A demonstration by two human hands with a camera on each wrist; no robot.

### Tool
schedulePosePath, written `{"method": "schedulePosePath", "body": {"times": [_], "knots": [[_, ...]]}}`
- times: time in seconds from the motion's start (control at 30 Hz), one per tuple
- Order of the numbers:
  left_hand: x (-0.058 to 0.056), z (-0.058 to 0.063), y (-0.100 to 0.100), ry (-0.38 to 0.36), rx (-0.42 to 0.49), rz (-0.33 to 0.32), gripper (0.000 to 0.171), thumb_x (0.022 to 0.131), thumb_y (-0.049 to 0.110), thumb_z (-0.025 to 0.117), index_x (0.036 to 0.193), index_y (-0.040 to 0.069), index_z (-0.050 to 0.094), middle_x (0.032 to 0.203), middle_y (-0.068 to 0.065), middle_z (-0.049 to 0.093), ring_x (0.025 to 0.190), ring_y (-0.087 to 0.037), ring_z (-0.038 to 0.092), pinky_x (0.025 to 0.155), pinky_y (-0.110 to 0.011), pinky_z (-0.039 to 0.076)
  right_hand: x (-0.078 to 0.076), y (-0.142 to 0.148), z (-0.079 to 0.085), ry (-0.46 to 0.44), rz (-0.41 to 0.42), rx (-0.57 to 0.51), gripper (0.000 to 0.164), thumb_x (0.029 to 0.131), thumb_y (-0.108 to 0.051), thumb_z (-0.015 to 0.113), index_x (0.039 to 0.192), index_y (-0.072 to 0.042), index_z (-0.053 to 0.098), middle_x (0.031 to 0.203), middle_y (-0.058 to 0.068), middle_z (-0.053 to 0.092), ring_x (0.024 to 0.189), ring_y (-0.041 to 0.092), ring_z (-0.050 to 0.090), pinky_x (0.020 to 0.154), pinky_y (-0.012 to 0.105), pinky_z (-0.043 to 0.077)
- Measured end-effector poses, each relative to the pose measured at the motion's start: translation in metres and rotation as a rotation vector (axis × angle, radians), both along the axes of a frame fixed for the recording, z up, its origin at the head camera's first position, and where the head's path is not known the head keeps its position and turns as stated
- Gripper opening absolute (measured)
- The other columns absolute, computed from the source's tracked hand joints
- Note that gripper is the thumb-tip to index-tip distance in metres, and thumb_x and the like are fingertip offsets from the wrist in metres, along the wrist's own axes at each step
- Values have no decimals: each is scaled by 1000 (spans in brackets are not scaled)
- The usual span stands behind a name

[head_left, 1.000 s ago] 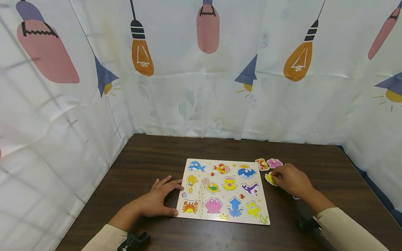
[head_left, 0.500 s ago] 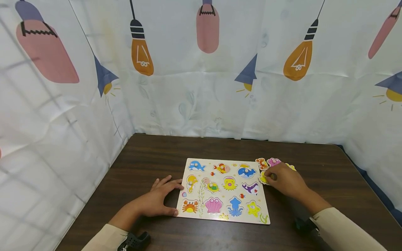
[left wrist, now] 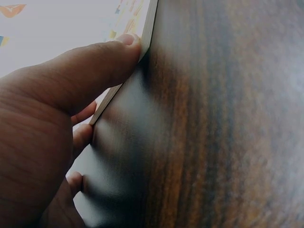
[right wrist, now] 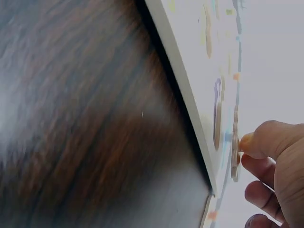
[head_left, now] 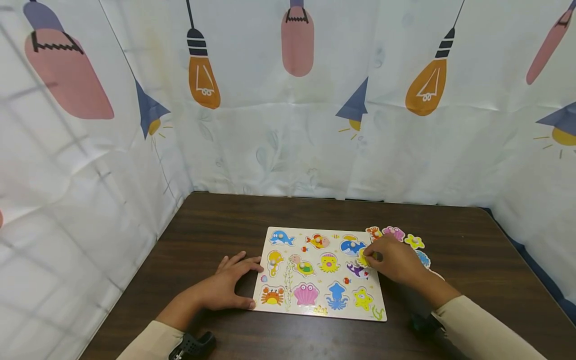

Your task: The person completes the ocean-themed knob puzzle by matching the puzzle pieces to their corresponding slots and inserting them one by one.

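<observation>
yellow piece [head_left: 361,259] is above the board [head_left: 324,280], pinched in the right hand [head_left: 397,257].

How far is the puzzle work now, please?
Five knobbed pieces, among them the turtle and seahorse, already look seated in the board. In hand: a yellow piece, pinched by the right hand above the board. Remaining: the crab, pink shell, yellow star and a blue piece lie unplaced; another piece, mostly hidden, shows only its edge.

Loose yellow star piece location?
Head view: the star piece lies right of the puzzle board, between the pink shell piece and a blue piece.
</observation>
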State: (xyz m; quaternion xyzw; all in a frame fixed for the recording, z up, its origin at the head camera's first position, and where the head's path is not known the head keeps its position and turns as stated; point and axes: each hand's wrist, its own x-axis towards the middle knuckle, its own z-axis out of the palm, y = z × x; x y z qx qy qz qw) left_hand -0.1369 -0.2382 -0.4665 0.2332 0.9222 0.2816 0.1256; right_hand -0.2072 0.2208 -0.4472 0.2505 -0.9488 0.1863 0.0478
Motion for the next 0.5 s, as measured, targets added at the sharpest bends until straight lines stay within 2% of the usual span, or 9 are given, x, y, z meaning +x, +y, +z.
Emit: {"method": "schedulePosePath", "body": {"times": [0.23,0.4,0.5], "knots": [[0,-1,0,1,0,3,74,79,56,84,139,28,53,163,5,35,154,-41,12,115,-72,-2,1,-10,-2,-11,8,2,13,85,-22,84,98,-22,81,93,-12,67,87,11,57,67,31,52],[0,-1,0,3,1,3,73,78,56,84,139,28,53,162,5,36,154,-41,12,115,-72,-2,0,-18,-4,-8,27,20,13,87,-24,84,99,-23,81,98,-12,70,98,15,62,76,36,56],[0,-1,0,5,-3,4,73,78,55,84,139,29,53,162,5,36,154,-41,12,115,-72,-1,-1,-24,-4,-6,40,35,11,87,-26,83,98,-24,82,98,-13,70,100,15,63,81,38,57]]}}
